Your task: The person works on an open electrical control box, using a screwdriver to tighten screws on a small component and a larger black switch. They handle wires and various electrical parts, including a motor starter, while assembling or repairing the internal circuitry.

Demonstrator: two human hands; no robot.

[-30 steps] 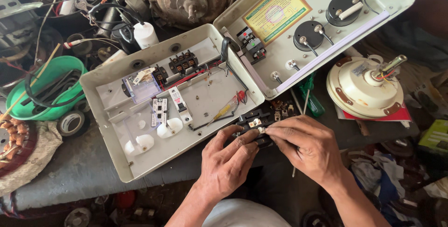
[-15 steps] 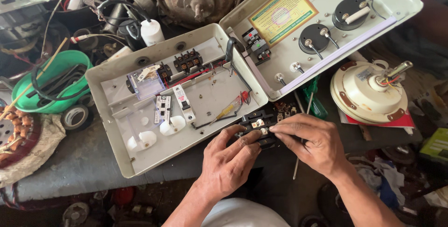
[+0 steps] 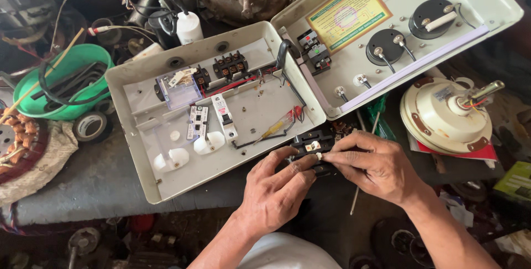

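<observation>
A small black switch block (image 3: 311, 146) is held at the near edge of the bench, just outside the front right corner of the open enclosure; it is pinched between the left hand (image 3: 275, 191), fingers closed under and over it, and the right hand (image 3: 376, 165), whose fingertips are pressed together on its white-tipped top. The block could be let slip off the bench edge, judged from how little of it is supported, or a small fitting could be dropped among the clutter below. The grey metal enclosure (image 3: 138, 155) is lying open behind: a breaker (image 3: 224, 117), two white ceramic holders (image 3: 191, 151), a terminal strip (image 3: 230, 65) and red and black wiring are contained. On its raised lid (image 3: 498, 3), two black round meters (image 3: 409, 31) and a yellow label (image 3: 348, 15) are mounted. A green tub (image 3: 33, 103) at far left is filled with black cable.
</observation>
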